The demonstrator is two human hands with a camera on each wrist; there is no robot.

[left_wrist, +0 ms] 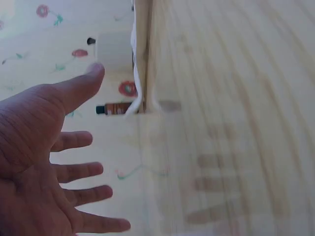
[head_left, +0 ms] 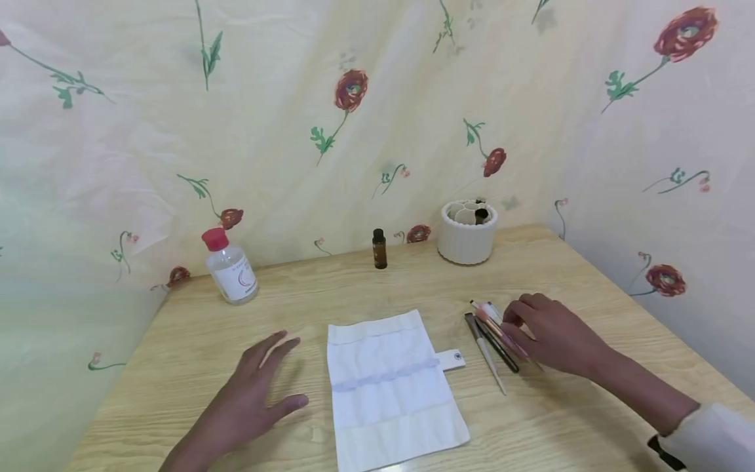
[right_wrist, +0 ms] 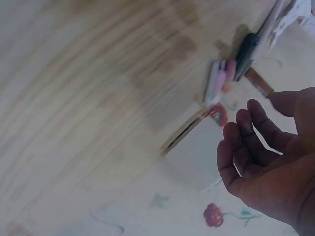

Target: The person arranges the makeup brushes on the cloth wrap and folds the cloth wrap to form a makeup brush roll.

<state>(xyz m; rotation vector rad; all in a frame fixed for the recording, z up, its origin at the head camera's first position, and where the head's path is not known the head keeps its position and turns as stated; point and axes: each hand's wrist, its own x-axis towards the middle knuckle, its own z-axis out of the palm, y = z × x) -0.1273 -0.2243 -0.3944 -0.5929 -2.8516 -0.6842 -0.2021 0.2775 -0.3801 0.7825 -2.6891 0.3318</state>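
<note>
A white cloth brush roll (head_left: 392,400) lies unrolled on the table, its snap strap (head_left: 451,359) pointing right. To its right lies a loose bundle of makeup brushes: a grey one (head_left: 487,354), a black-handled one (right_wrist: 247,49) and pink ones (head_left: 491,323) among them. My right hand (head_left: 551,335) is just over the right side of this bundle, fingers loosely bent; the right wrist view shows nothing between thumb and fingers. Left of the roll, my left hand (head_left: 250,393) hovers with fingers spread, holding nothing.
At the back left stands a clear bottle (head_left: 234,272) with a red cap. A small brown bottle (head_left: 380,252) is at the back middle. Right of it sits a white ribbed round holder (head_left: 466,239) with compartments. Flowered cloth (head_left: 265,131) hangs behind the wooden table (head_left: 301,288).
</note>
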